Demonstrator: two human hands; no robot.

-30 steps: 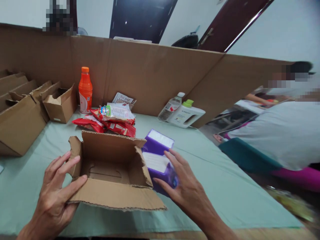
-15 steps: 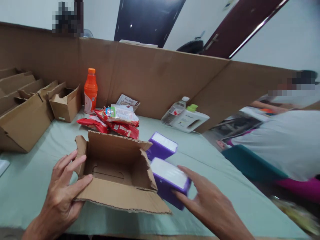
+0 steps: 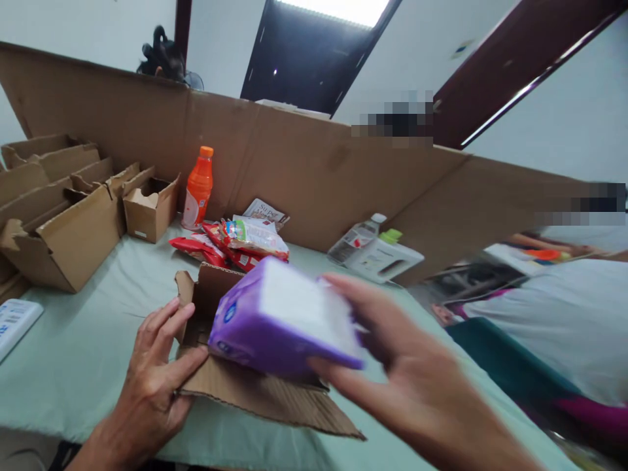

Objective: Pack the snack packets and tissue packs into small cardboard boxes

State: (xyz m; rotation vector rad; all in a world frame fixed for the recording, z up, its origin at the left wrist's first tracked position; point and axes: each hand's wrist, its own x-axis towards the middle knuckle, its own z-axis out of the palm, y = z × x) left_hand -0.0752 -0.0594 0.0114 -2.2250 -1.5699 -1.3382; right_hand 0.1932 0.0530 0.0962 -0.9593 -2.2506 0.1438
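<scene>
A small open cardboard box (image 3: 275,400) stands in front of me with its flaps spread. My left hand (image 3: 157,376) grips its left edge, thumb on the front flap and fingers on the side flap. Held by its right end in my right hand (image 3: 417,366), a purple and white tissue pack (image 3: 287,320) is tilted over the box opening and hides most of the inside. The right hand is blurred by motion. The second purple pack seen earlier is hidden from view.
Behind the box lie red snack bags (image 3: 196,247) beside an orange drink bottle (image 3: 198,190). Cardboard boxes (image 3: 81,235) stand at left, near a white device (image 3: 17,324). A clear bottle (image 3: 356,239) and white jug (image 3: 385,258) lean by the cardboard wall (image 3: 304,170). A person sits at right.
My right hand has lifted the tissue pack up and left, from beside the box to over its opening. The left hand keeps its hold on the box. The camera view has shifted.
</scene>
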